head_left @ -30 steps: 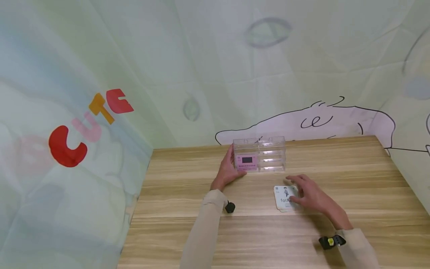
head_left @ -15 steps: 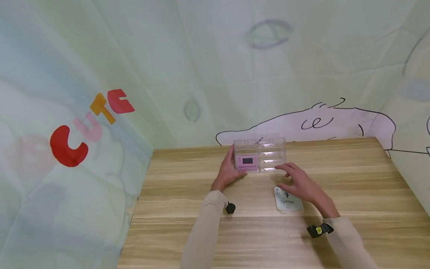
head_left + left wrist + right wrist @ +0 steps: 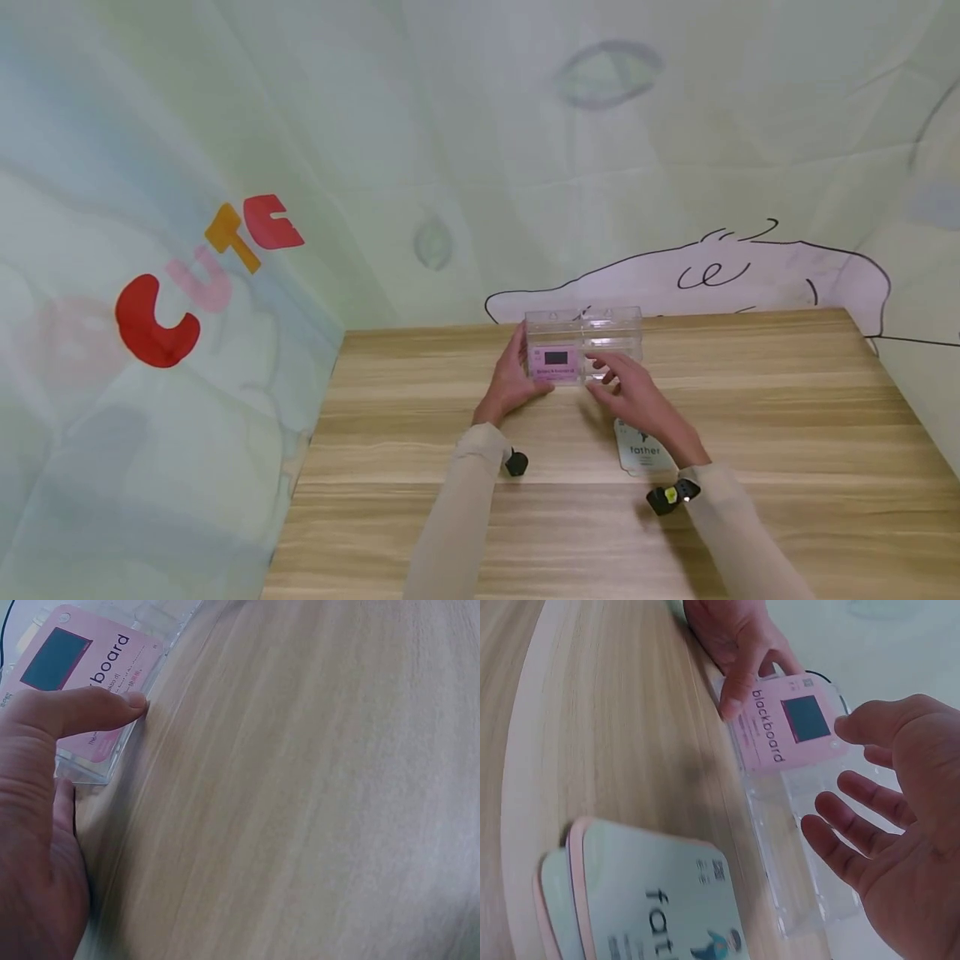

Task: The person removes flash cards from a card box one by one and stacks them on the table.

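Note:
A clear plastic box (image 3: 611,321) with two columns of compartments stands near the table's back edge. My left hand (image 3: 510,385) holds it by its left side, thumb along the lower front edge. In the box's left column sits a pink "blackboard" card (image 3: 757,754) with a dark rectangle on it. My right hand (image 3: 633,396) is in front of the right column, fingers loosely bent and apart. One of its fingertips (image 3: 847,729) overlaps the pink card's edge in the right wrist view. Below that hand lies a small stack of cards, a "father" card (image 3: 643,454) on top.
The wooden table (image 3: 420,500) meets a printed cloth backdrop (image 3: 450,150) right behind the box. Each wrist wears a small black device, the right one (image 3: 663,498) with a yellow mark. Pink edges show at the side of the card stack (image 3: 577,877).
My right hand has moved left and forward from over the "father" card to the pink card's right side. My left hand stays at the box.

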{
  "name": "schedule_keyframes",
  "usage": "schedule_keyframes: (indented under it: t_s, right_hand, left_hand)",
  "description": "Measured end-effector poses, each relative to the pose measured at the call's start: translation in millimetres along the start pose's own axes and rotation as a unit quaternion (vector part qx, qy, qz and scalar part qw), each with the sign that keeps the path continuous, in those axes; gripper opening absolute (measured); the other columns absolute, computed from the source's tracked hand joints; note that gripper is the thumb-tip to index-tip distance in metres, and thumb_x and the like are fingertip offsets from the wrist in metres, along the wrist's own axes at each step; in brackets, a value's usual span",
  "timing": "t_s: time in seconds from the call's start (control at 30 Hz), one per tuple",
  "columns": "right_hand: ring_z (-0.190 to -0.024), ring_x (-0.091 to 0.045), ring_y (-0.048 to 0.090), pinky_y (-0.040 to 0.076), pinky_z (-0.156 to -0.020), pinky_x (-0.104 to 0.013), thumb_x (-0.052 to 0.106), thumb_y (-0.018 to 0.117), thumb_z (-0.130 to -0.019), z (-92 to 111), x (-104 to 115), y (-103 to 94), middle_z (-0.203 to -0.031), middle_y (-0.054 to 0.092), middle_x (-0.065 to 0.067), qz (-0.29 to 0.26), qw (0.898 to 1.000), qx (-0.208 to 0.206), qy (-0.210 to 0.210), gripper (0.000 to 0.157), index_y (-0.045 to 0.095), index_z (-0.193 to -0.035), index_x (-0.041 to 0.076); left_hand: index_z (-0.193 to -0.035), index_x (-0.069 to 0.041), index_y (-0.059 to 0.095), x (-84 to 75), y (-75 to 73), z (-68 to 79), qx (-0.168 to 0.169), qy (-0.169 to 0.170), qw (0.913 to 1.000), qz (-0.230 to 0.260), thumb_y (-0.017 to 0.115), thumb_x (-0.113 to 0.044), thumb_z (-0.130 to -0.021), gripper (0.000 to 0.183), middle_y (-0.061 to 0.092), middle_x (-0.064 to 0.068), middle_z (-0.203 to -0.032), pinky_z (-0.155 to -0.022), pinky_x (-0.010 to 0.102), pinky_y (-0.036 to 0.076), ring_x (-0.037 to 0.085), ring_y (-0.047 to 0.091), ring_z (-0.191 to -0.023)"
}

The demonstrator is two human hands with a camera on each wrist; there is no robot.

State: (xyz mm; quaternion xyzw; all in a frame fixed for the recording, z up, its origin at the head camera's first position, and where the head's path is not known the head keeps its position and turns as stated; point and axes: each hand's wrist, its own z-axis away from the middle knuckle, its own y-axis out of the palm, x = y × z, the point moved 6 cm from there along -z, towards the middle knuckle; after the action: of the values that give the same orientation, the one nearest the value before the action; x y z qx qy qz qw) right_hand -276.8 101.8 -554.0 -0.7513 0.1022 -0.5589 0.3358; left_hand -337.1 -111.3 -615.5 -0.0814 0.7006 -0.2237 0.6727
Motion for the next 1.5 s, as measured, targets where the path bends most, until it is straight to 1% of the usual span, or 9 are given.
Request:
schedule_keyframes:
  t_s: [0.1, 0.4, 0.57, 0.77, 1.07, 1.23, 1.4, 1.5]
  right_hand:
    - [-0.102, -0.028, 0.063, 0.061, -0.083, -0.04, 0.015, 0.069, -0.101, -4.2, -0.8, 3.2, -0.131, 0.059, -0.019, -0.002, 1.0, -0.005, 0.005, 0.056, 0.049, -0.152, 0.008]
    - [-0.098, -0.028, 0.063, 0.061, -0.079, -0.041, 0.012, 0.069, -0.1, -12.2, -1.4, 10.2, -0.125, 0.061, -0.021, 0.002, 1.0, -0.008, 0.007, 0.057, 0.048, -0.153, 0.007]
    - [-0.099, -0.028, 0.063, 0.061, -0.079, -0.042, 0.012, 0.069, -0.1, -14.0, -3.4, 13.7, -0.125, 0.061, -0.02, 0.006, 1.0, -0.004, 0.02, 0.056, 0.049, -0.152, 0.007]
    - [-0.098, -0.028, 0.063, 0.061, -0.079, -0.041, 0.014, 0.069, -0.1, -16.0, -2.2, 15.1, -0.124, 0.062, -0.018, 0.006, 1.0, -0.002, 0.025, 0.054, 0.05, -0.151, 0.006]
    - [-0.099, -0.028, 0.063, 0.06, -0.084, -0.043, 0.014, 0.068, -0.101, -19.0, 0.3, 16.8, -0.124, 0.062, -0.017, 0.002, 0.999, 0.0, 0.032, 0.052, 0.052, -0.149, 0.005]
    - [-0.1, -0.028, 0.063, 0.06, -0.084, -0.044, 0.015, 0.068, -0.101, -19.9, 2.2, 16.9, -0.125, 0.061, -0.017, 0.0, 0.999, -0.004, 0.035, 0.048, 0.054, -0.146, 0.006]
    - [-0.101, -0.029, 0.062, 0.06, -0.084, -0.044, 0.017, 0.069, -0.101, -19.6, 4.7, 16.9, -0.128, 0.06, -0.016, -0.005, 0.999, -0.014, 0.038, 0.044, 0.056, -0.142, 0.008]
    - [-0.102, -0.029, 0.062, 0.061, -0.085, -0.044, 0.016, 0.069, -0.101, -20.1, 4.9, 17.7, -0.13, 0.06, -0.017, -0.006, 0.999, -0.023, 0.036, 0.043, 0.057, -0.141, 0.007]
  left_hand:
    - [-0.167, -0.033, 0.009, 0.2, 1.1, -1.2, 0.001, 0.008, 1.0, 0.001, 0.094, -0.006, -0.073, 0.13, 0.026, -0.003, -0.17, -0.123, 0.03, 0.03, 0.019, 0.032, -0.152]
    - [-0.168, -0.03, 0.009, -5.1, 1.5, 0.8, 0.005, 0.024, 0.9996, 0.01, 0.094, -0.006, -0.072, 0.13, 0.026, 0.002, -0.17, -0.123, 0.033, 0.03, 0.023, 0.032, -0.153]
    - [-0.168, -0.029, 0.009, -5.5, 1.5, 1.7, 0.006, 0.022, 0.9997, 0.007, 0.094, -0.005, -0.072, 0.131, 0.024, 0.001, -0.171, -0.123, 0.032, 0.03, 0.022, 0.031, -0.153]
    - [-0.168, -0.03, 0.009, -4.4, 0.9, 2.1, 0.006, 0.016, 0.9998, 0.006, 0.094, -0.005, -0.072, 0.131, 0.024, 0.0, -0.171, -0.123, 0.029, 0.03, 0.02, 0.031, -0.153]
    - [-0.168, -0.026, 0.009, -2.3, 1.2, 0.8, 0.01, 0.025, 0.9996, 0.006, 0.094, -0.006, -0.072, 0.13, 0.025, 0.003, -0.17, -0.123, 0.031, 0.03, 0.023, 0.032, -0.153]
    - [-0.168, -0.028, 0.009, -3.3, 0.1, 1.9, 0.008, 0.025, 0.9996, 0.009, 0.094, -0.005, -0.072, 0.13, 0.026, 0.001, -0.17, -0.123, 0.03, 0.03, 0.021, 0.032, -0.152]
    - [-0.168, -0.029, 0.009, -4.3, -0.3, 3.0, 0.005, 0.025, 0.9997, 0.006, 0.094, -0.005, -0.072, 0.13, 0.027, 0.001, -0.17, -0.123, 0.032, 0.031, 0.021, 0.033, -0.152]
    - [-0.168, -0.03, 0.009, -4.9, -0.4, 3.0, 0.005, 0.027, 0.9996, 0.005, 0.094, -0.005, -0.071, 0.131, 0.027, 0.0, -0.17, -0.123, 0.031, 0.031, 0.02, 0.033, -0.152]
